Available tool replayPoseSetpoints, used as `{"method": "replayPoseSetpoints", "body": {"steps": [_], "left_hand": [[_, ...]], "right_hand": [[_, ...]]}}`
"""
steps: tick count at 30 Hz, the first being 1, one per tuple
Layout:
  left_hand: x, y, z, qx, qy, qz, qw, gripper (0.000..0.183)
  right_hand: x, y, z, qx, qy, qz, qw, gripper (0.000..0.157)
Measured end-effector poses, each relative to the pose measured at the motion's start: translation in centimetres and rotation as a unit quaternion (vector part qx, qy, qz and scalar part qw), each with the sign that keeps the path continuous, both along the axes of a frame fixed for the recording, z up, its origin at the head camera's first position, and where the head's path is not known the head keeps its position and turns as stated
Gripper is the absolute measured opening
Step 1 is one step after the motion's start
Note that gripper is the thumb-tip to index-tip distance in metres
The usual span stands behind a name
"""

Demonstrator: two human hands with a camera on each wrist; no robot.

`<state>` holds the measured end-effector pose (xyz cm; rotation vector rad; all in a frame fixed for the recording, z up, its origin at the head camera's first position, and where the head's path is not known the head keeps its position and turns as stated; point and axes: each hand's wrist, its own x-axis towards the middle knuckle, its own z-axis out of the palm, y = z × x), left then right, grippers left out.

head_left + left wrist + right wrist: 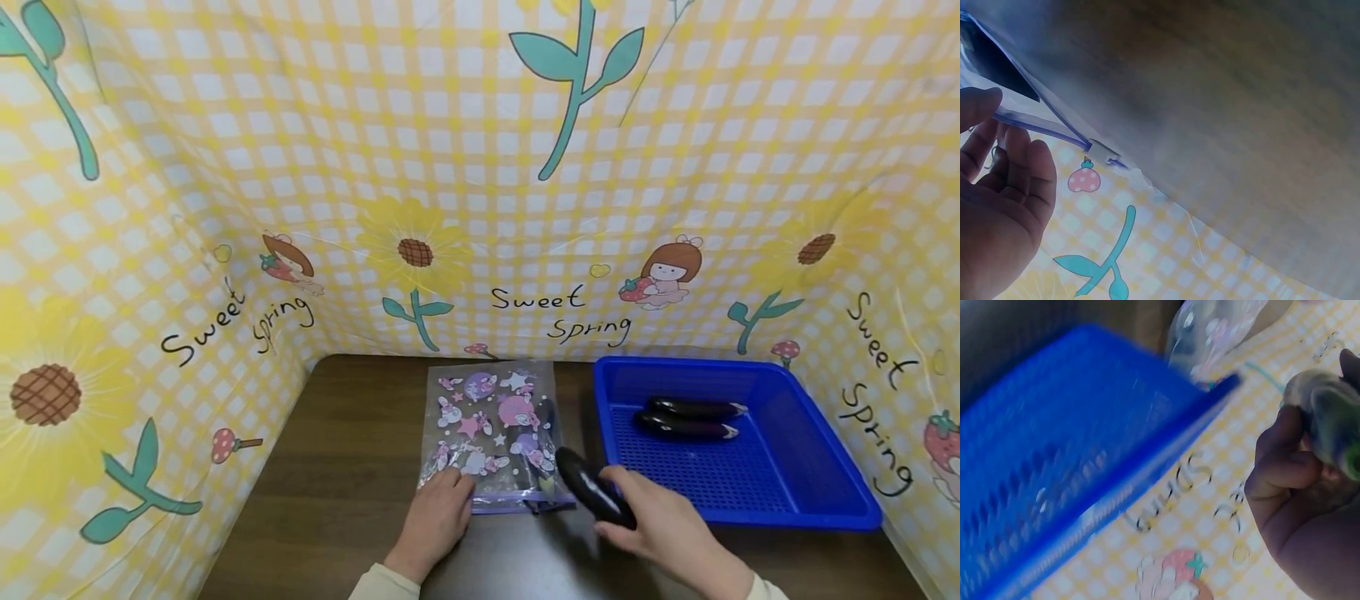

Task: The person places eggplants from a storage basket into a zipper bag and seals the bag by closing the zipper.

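A clear zip bag [491,442] printed with pink and purple cartoon figures lies flat on the table, its purple zip edge [1047,128] toward me. My left hand [442,517] pinches that edge between thumb and fingers, and the mouth gapes in the left wrist view. Something long and dark [997,59] shows inside the bag, along its right side. My right hand [663,521] grips a dark, glossy eggplant [592,490] by its stem end, with the other end tilted toward the bag's right edge. In the right wrist view, the eggplant's green cap [1338,425] faces the camera.
To the right stands a blue plastic basket [817,450] with a perforated bottom. Two more eggplants [686,427] lie side by side in it. Around the brown table [337,450] hangs a yellow checked cloth [480,167] on the back and both sides.
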<state>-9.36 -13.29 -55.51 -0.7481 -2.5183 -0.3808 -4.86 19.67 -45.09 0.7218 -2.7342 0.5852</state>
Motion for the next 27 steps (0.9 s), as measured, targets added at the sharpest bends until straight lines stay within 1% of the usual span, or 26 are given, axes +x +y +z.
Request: {"method": "replayPoseSetpoints", "body": {"steps": [2,4,9,12,14,17,21,27], "left_hand": [[0.1,0.0,0.1,0.001,-0.002,-0.005,1.0000,0.013],[0.1,0.1,0.2,0.000,-0.006,-0.006,1.0000,0.012],[0.2,0.1,0.5,0.003,-0.012,-0.003,0.9999,0.013],[0.2,0.1,0.6,0.007,-0.005,-0.005,0.9999,0.015],[0.1,0.2,0.6,0.011,0.000,-0.008,0.9999,0.016],[0.1,0.2,0.5,0.015,0.008,-0.011,0.9998,0.017],[0.1,0.3,0.6,0.018,0.019,-0.011,0.9996,0.018],[0.2,0.4,0.5,0.026,0.030,-0.012,0.9991,0.018]], "right_hand": [[0.5,-0.8,-0.8,-0.017,-0.027,0.030,0.999,0.053],[1.0,-1.7,-1.7,-0.029,-0.060,0.052,0.996,0.050],[2.0,-4.1,-4.1,-0.030,-0.128,0.071,0.989,0.046],[2.2,-5.5,-5.4,-0.021,-0.151,0.076,0.985,0.045],[2.2,-6.3,-6.2,-0.009,-0.150,0.069,0.986,0.046],[2.1,-7.4,-7.1,0.013,-0.151,0.042,0.988,0.046],[1.6,-8.5,-7.8,0.035,-0.156,0.000,0.987,0.046],[1.3,-9.9,-8.6,0.045,-0.137,-0.040,0.989,0.050]]}}
